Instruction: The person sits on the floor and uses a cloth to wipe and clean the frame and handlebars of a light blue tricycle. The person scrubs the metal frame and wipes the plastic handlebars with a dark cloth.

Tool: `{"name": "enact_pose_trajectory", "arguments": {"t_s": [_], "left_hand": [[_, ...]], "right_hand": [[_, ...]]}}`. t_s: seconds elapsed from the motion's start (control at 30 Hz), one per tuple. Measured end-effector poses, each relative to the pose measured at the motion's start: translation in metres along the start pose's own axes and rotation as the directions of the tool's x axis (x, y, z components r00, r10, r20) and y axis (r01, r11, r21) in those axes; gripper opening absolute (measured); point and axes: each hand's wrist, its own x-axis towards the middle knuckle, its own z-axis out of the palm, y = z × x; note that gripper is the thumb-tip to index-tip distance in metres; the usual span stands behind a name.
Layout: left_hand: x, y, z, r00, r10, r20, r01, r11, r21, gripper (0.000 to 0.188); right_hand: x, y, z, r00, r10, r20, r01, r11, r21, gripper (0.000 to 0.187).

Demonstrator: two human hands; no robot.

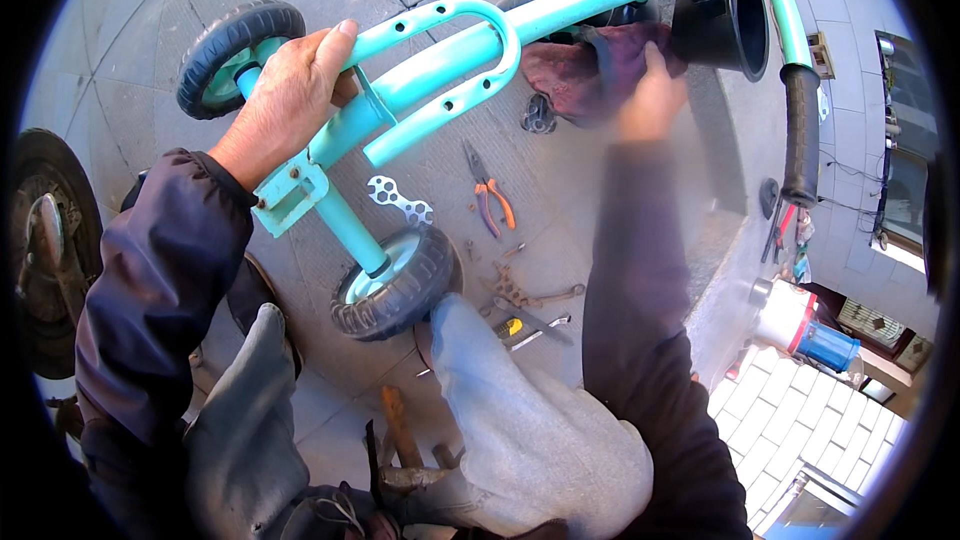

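A turquoise children's tricycle lies tilted across the upper middle, with one black-tyred wheel at upper left and another wheel near my knee. My left hand is closed on its frame, close to one end of the looped tube with holes. To the right, my right hand, smeared by motion, holds a dark red cloth below the main tube. Part of the cloth is hidden behind the frame. A black handlebar grip hangs at the right, beside a black bucket-shaped part.
On the paved ground lie orange-handled pliers, a flat multi-hole wrench and several other tools, among them a spanner. A small black part sits near the cloth. A larger wheel stands at far left.
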Motion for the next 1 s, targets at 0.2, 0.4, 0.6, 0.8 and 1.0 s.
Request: {"name": "enact_pose_trajectory", "arguments": {"t_s": [0.2, 0.4, 0.6, 0.8, 1.0], "left_hand": [[-0.001, -0.003, -0.002, 1.000, 0.012, 0.013, -0.012, 1.000, 0.011, 0.060], [0.004, -0.009, -0.009, 0.994, 0.000, 0.106, -0.009, 0.997, 0.078, 0.060], [-0.001, -0.005, -0.002, 0.999, 0.032, -0.020, -0.031, 0.998, 0.056, 0.062], [0.003, -0.013, -0.010, 0.992, 0.069, 0.102, -0.077, 0.994, 0.079, 0.063], [0.005, -0.014, -0.011, 0.996, 0.000, 0.087, -0.011, 0.993, 0.121, 0.066]], "right_hand": [[0.014, 0.042, -0.070, 0.994, 0.092, -0.066, -0.110, 0.925, -0.364, 0.025], [-0.014, 0.023, -0.095, 0.993, 0.108, -0.035, -0.114, 0.952, -0.283, 0.024], [-0.001, 0.015, -0.040, 0.954, 0.051, 0.296, 0.060, 0.933, -0.355, 0.028], [-0.006, 0.081, -0.105, 0.992, 0.054, 0.117, 0.096, 0.289, -0.953, 0.046], [-0.051, 0.002, -0.169, 0.984, 0.164, -0.073, -0.179, 0.865, -0.468, 0.021]]}}
